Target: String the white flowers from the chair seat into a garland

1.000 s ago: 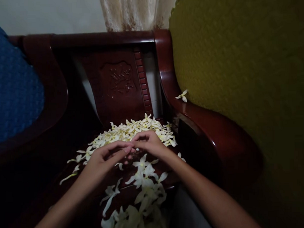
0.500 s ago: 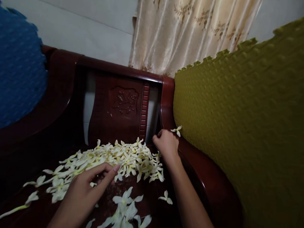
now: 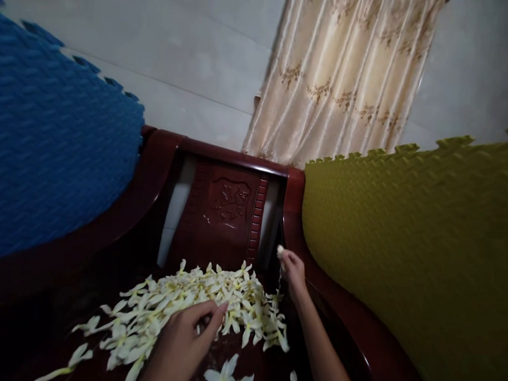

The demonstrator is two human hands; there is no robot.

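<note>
Many pale white-yellow flowers (image 3: 204, 294) lie heaped on the dark red wooden seat. Over the front of this heap is my left hand (image 3: 190, 333), thumb and index finger pinched together; what sits between the tips is too small to make out. To the right of the heap, by the chair's right armrest (image 3: 349, 316), my right hand (image 3: 293, 269) pinches a small whitish flower piece (image 3: 280, 250). A thin pale strand hangs below those fingers. Loose flowers (image 3: 226, 374) lie nearer to me, in front of the heap.
A carved wooden backrest (image 3: 228, 206) stands behind the flowers. Blue foam mat (image 3: 56, 139) covers the left side, and an olive-yellow foam mat (image 3: 411, 229) the right. Beyond are a beige curtain (image 3: 341, 77) and a grey tiled wall (image 3: 179, 43).
The view has shifted, so the chair appears lower and farther right. My right hand has turned, and the whitish piece in its fingertips now shows. My left hand remains pinched beside the heap.
</note>
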